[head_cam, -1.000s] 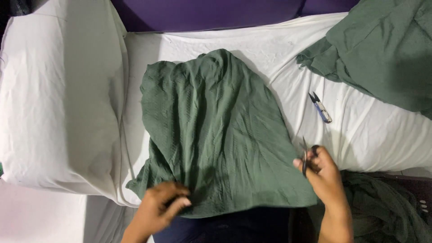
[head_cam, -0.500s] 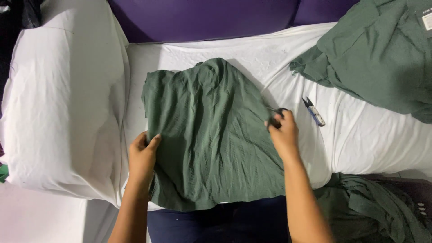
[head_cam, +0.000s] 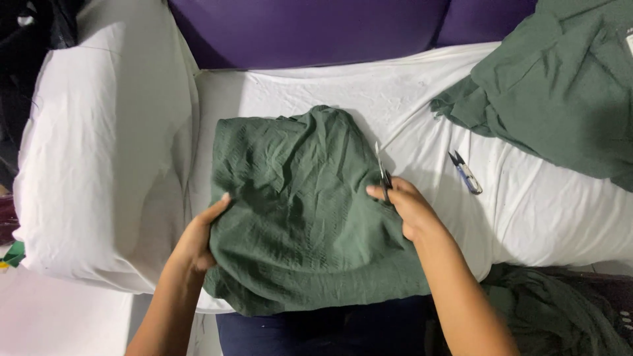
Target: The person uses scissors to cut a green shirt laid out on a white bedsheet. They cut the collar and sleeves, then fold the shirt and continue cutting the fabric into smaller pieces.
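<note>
Scene: A green garment (head_cam: 297, 211) is laid out on a white sheet (head_cam: 547, 211) at the centre of the frame, viewed from above.
Green garment: The wrinkled, finely ribbed cloth is spread from the centre down to the lower middle, where its bottom edge overlaps dark blue fabric (head_cam: 316, 329).
Left hand: The left hand (head_cam: 198, 240) is set against the garment's left edge at lower left of centre, its fingers curled around the hem with the thumb on top, so the cloth is gripped between them.
Right hand: The right hand (head_cam: 409, 207) is placed at the garment's right edge, just right of centre; its fingers are closed around small thread snips (head_cam: 384, 173), whose thin blades are pointed toward the top of the frame.
Second snips: A blue-handled pair of snips (head_cam: 465, 173) is seen lying on the sheet to the right, well apart from both hands.
Upper right: A second green cloth (head_cam: 560, 92) is heaped in the corner.
Lower right: More green fabric (head_cam: 560, 316) is bunched below the sheet's edge.
Left side: A white pillow (head_cam: 99, 165) is seen beside the garment.
Top: A purple backrest (head_cam: 310, 29) is seen behind the sheet.
</note>
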